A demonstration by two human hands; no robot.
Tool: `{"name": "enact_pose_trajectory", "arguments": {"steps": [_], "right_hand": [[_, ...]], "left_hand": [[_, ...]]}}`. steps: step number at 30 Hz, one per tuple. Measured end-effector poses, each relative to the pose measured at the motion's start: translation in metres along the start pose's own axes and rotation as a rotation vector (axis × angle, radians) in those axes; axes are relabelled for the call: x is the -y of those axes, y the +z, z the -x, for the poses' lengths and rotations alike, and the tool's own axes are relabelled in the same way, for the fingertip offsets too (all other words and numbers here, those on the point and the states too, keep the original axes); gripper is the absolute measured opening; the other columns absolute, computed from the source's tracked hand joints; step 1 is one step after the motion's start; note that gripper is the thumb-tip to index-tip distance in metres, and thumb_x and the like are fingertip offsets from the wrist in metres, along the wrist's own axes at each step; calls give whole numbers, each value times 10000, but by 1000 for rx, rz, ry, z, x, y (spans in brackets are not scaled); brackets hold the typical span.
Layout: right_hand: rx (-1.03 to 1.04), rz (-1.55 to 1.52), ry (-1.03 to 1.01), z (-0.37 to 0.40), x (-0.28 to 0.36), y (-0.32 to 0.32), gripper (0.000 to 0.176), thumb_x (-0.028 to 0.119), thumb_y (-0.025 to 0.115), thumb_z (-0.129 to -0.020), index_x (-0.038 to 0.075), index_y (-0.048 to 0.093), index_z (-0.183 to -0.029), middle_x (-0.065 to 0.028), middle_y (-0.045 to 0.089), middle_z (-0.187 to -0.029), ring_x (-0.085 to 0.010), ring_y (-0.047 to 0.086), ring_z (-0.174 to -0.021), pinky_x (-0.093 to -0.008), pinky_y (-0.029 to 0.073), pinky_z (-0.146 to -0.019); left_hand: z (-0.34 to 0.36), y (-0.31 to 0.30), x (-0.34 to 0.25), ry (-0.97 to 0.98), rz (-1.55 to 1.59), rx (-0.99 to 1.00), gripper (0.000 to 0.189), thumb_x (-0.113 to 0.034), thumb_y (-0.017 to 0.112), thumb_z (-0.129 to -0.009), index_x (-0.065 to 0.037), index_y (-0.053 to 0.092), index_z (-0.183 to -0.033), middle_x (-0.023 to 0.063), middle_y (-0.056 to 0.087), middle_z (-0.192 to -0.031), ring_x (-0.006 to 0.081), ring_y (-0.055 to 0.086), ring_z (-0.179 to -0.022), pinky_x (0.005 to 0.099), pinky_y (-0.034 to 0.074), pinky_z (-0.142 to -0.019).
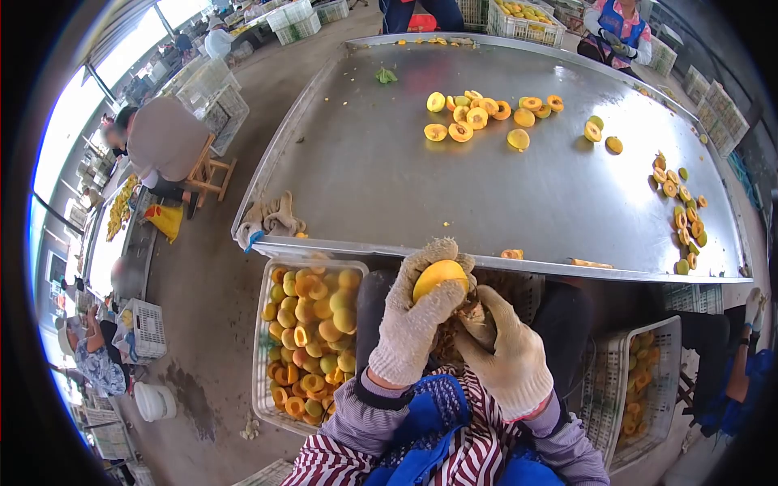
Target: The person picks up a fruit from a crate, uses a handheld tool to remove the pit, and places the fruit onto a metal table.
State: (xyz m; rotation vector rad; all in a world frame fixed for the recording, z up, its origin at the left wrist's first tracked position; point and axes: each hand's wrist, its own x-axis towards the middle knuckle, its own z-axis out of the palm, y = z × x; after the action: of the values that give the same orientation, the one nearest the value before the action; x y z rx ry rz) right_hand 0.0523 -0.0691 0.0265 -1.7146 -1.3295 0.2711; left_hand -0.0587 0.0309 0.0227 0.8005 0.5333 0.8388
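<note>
Just in front of the table's near edge, my gloved left hand (409, 320) is wrapped round a yellow peach (440, 279). My right hand (509, 350), also in a knitted glove, is closed close beside the fruit, its fingertips pointing at the peach's lower side. Something brownish shows between the right fingers, and I cannot tell what it is. Pitted peach halves (476, 118) lie in a loose group on the metal table (348, 170), with more halves (686, 219) along its right side. A white crate (261, 364) full of peaches stands below my left arm.
Spare gloves (271, 219) lie on the table's left corner, and a green leaf (386, 75) near its far edge. To my right stands another crate (604, 397) holding fruit. A white bucket (154, 402) is on the floor at left. Other people sit around, one across the table (620, 32).
</note>
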Motion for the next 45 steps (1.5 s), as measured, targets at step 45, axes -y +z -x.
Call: {"name": "enact_pose_trajectory", "arguments": {"steps": [45], "right_hand": [[919,-899,893,6,-39,-56,225,194,684,-898,-2,611,-980,-5,569,-666,-72,498,-487,-232,363,-404]], "left_hand": [[-3,-26,-2,-87,-142,74,535,-510,462,-1028,-21,621,-1178,163,699,-1086,209,711,-859,224,525,-536]]}}
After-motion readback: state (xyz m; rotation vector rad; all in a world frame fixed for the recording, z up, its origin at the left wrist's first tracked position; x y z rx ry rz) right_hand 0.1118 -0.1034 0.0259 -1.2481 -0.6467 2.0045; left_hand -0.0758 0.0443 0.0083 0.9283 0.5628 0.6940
